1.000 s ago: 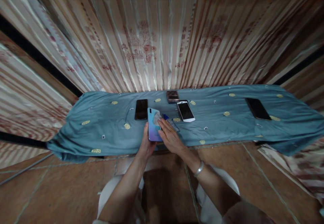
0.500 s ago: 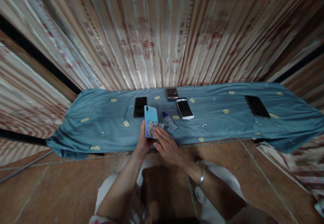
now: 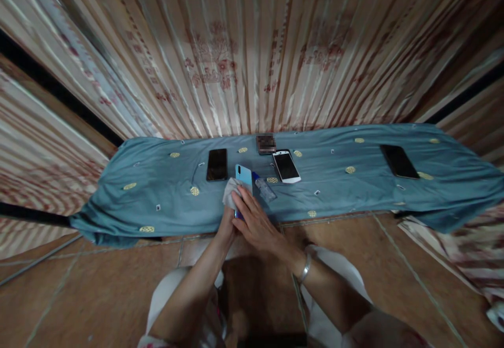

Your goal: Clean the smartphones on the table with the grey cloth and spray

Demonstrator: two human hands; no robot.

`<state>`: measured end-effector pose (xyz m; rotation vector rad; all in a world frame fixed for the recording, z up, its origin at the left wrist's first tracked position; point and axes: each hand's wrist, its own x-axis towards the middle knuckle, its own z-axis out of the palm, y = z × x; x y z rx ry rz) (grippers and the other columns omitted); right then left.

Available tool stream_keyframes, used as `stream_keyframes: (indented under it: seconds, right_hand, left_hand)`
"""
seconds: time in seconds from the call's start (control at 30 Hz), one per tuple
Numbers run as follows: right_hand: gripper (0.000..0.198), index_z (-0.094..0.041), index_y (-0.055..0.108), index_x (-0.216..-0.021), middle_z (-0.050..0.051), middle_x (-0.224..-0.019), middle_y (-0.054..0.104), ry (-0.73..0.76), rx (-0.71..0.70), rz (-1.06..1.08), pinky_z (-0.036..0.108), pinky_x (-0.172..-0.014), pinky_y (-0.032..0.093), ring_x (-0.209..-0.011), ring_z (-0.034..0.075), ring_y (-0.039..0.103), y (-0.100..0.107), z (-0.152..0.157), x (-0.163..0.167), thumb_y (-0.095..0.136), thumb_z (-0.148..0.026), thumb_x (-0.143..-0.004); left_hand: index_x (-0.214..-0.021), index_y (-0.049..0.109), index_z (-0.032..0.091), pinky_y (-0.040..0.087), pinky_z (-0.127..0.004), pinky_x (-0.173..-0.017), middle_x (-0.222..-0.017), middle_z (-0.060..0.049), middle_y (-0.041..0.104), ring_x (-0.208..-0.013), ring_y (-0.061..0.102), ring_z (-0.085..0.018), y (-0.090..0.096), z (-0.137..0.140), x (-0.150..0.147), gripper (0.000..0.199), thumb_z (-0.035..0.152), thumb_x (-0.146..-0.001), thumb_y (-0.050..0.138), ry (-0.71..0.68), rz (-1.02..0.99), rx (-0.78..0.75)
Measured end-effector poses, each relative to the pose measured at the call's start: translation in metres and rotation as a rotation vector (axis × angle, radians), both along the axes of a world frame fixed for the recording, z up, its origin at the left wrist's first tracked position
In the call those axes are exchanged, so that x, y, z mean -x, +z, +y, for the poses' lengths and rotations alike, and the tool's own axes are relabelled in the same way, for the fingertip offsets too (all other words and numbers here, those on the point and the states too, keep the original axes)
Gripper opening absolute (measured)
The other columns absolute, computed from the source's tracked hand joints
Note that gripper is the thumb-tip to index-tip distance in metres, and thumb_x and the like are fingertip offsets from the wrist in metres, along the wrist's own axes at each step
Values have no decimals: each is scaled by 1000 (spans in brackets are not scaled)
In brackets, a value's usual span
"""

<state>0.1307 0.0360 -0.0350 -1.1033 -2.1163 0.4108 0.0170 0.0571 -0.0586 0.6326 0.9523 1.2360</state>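
Note:
My left hand (image 3: 227, 223) grips a light-blue smartphone (image 3: 244, 176) from below, its back with the camera facing up. Across that back lies my right hand (image 3: 254, 221), pressing a pale grey cloth (image 3: 231, 192) over the phone's left edge. The cloth and fingers hide much of the phone's lower half. Just right of the phone, a clear spray bottle with a blue top (image 3: 265, 188) lies on its side. A white phone (image 3: 286, 166) with a dark screen rests beyond the bottle, and a black phone (image 3: 217, 164) lies to the left.
Teal patterned cloth (image 3: 334, 190) covers the long, low surface before me. Another dark phone (image 3: 399, 161) lies far right. A small blurred dark item (image 3: 266, 143) sits at the back. Patterned curtains (image 3: 252, 49) hang behind, and dark bars (image 3: 35, 214) run at the sides.
The grey cloth and my right hand have shifted left across the phone's back, so the cloth now wraps its left edge. The phone has moved slightly right.

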Motion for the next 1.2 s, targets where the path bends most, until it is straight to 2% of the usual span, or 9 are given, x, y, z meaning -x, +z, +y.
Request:
stream_keyframes:
  seconds: [0.13, 0.23, 0.33, 0.53, 0.67, 0.8, 0.97, 1.2]
  right_hand:
    - [65, -17, 10, -156, 14, -163, 13, -60, -18, 59, 50, -121, 23, -151, 25, 12, -3, 13, -2, 37, -34, -100]
    - [64, -17, 9, -156, 13, -164, 11, -97, -8, 79, 49, -121, 21, -151, 24, 11, -4, 20, -4, 35, -33, -100]
    - [62, -16, 12, -156, 13, -164, 11, -132, 28, 95, 49, -122, 19, -151, 24, 11, -2, 25, -5, 33, -34, -101]
    - [62, -16, 14, -156, 12, -163, 13, -202, 95, 118, 49, -122, 21, -151, 22, 12, 2, 30, -8, 32, -35, -100]
    - [63, -15, 12, -156, 12, -163, 12, -226, 115, 133, 47, -122, 20, -151, 22, 12, 1, 33, -11, 32, -35, -100]
    - [64, -17, 9, -156, 10, -163, 14, -244, 124, 153, 47, -122, 19, -151, 20, 12, -2, 36, -13, 33, -37, -99]
    - [65, -18, 9, -156, 9, -164, 14, -256, 138, 165, 45, -123, 18, -151, 19, 12, -6, 38, -15, 33, -39, -99]
    - [64, -18, 12, -156, 10, -163, 17, -283, 168, 176, 46, -122, 19, -150, 19, 14, -9, 40, -17, 32, -41, -100]
  left_hand:
    - [-120, 66, 21, 45, -37, -102, -118, -8, 70, -123, 57, -25, 8, 2, -8, 44, 47, -85, 59, -17, -8, 59]
    - [-108, 70, 18, 49, -36, -93, -101, -8, 73, -111, 63, -26, 14, 3, -13, 42, 50, -83, 61, -51, 7, 117]
    - [-91, 72, 13, 49, -35, -85, -82, -9, 72, -100, 65, -27, 15, 2, -14, 42, 53, -82, 62, -96, 55, 108]
    - [-74, 69, 14, 47, -31, -70, -64, -5, 64, -81, 63, -23, 10, 1, -13, 50, 64, -72, 66, -82, 171, 80]
    - [-71, 68, 14, 44, -30, -65, -60, -3, 61, -71, 60, -20, 13, 0, -12, 54, 68, -69, 66, -97, 196, 68]
    - [-76, 69, 14, 45, -31, -67, -60, -3, 61, -74, 62, -21, 18, 1, -13, 54, 68, -70, 65, -105, 172, 65]
    - [-89, 72, 14, 49, -33, -74, -72, -6, 69, -84, 65, -22, 20, 3, -14, 54, 64, -74, 64, -108, 103, 75]
    - [-95, 72, 15, 51, -31, -83, -81, -5, 73, -94, 67, -23, 24, 4, -15, 43, 53, -79, 65, -85, -16, 96]
